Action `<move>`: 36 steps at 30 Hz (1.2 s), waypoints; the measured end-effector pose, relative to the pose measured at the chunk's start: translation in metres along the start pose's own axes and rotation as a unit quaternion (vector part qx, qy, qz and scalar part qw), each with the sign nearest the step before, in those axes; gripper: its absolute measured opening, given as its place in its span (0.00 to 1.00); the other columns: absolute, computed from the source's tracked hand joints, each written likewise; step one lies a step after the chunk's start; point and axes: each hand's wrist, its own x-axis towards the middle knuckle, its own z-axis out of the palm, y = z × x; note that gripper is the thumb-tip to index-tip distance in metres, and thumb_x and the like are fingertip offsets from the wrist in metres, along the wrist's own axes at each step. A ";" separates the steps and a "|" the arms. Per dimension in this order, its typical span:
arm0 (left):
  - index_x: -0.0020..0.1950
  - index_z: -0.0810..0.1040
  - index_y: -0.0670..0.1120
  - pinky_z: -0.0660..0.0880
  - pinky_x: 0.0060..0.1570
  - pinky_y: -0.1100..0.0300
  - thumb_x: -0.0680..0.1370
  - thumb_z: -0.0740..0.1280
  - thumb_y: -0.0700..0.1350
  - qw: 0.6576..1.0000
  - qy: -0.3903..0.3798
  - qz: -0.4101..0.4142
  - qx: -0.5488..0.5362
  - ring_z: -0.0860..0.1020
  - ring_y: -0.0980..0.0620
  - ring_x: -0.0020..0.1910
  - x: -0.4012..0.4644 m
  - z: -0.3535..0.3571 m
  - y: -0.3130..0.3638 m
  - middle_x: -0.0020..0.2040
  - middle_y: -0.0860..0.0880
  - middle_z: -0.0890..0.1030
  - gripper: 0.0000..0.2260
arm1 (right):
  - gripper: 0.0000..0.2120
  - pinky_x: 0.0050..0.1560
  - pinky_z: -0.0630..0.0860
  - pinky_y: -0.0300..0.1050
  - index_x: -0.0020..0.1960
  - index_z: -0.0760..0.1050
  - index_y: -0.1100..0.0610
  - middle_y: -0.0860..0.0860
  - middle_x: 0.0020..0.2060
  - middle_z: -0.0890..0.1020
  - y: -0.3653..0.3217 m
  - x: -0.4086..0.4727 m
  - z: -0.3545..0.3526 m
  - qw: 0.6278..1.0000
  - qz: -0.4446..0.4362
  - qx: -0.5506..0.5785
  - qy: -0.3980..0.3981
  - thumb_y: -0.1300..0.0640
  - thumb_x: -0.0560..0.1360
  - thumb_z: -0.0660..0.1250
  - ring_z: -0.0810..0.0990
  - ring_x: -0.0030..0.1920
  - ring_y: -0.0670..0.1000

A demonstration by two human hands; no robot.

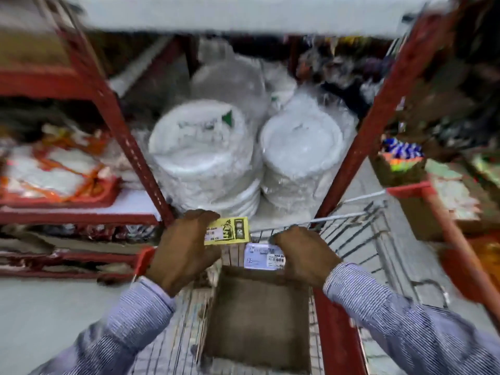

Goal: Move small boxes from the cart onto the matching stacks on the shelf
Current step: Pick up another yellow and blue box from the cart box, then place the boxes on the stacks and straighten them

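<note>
My left hand point(186, 247) grips a small yellow box point(228, 230) with a printed label, held just above the front of the wire cart point(359, 226). My right hand point(303, 255) is closed on a small white and blue box point(261, 257) down in the cart. An open brown cardboard carton point(257, 318) sits in the cart below both hands. Beyond the hands stands the red metal shelf point(113, 104), with two wrapped stacks of white disposable plates point(200, 158) on its middle level. The whole view is blurred.
Red shelf uprights point(378, 109) frame the plate bay on both sides. Orange and white packets point(54, 169) lie on the left shelf. Colourful goods in cartons point(403, 161) fill the right shelf. A white shelf board point(243, 14) runs overhead. Grey floor lies at lower left.
</note>
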 end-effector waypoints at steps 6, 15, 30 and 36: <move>0.63 0.79 0.46 0.79 0.54 0.50 0.58 0.71 0.51 0.991 0.134 -0.014 0.012 0.81 0.42 0.54 0.009 -0.130 0.035 0.57 0.44 0.83 0.32 | 0.23 0.37 0.68 0.45 0.49 0.78 0.52 0.53 0.44 0.82 -0.028 -0.031 -0.140 0.992 -0.040 -0.060 0.107 0.43 0.59 0.77 0.79 0.45 0.56; 0.61 0.80 0.45 0.78 0.50 0.51 0.60 0.80 0.44 0.959 0.277 0.040 0.042 0.81 0.43 0.50 0.026 -0.273 0.087 0.54 0.45 0.84 0.30 | 0.21 0.33 0.61 0.46 0.44 0.74 0.48 0.49 0.39 0.80 -0.047 -0.066 -0.294 0.948 -0.052 -0.125 0.289 0.40 0.57 0.74 0.69 0.37 0.51; 0.64 0.78 0.47 0.79 0.54 0.54 0.64 0.79 0.44 0.930 0.333 0.135 0.076 0.81 0.49 0.53 0.131 -0.361 0.114 0.57 0.48 0.84 0.28 | 0.24 0.47 0.79 0.49 0.58 0.76 0.52 0.52 0.50 0.83 -0.016 -0.037 -0.423 0.883 0.034 -0.137 0.448 0.47 0.65 0.74 0.80 0.50 0.55; 0.62 0.79 0.48 0.79 0.55 0.52 0.68 0.77 0.42 0.934 0.308 0.162 0.087 0.81 0.48 0.55 0.169 -0.360 0.113 0.57 0.48 0.84 0.22 | 0.21 0.53 0.76 0.51 0.61 0.74 0.53 0.54 0.55 0.83 0.000 -0.004 -0.430 0.874 0.031 -0.148 0.461 0.52 0.70 0.73 0.79 0.55 0.57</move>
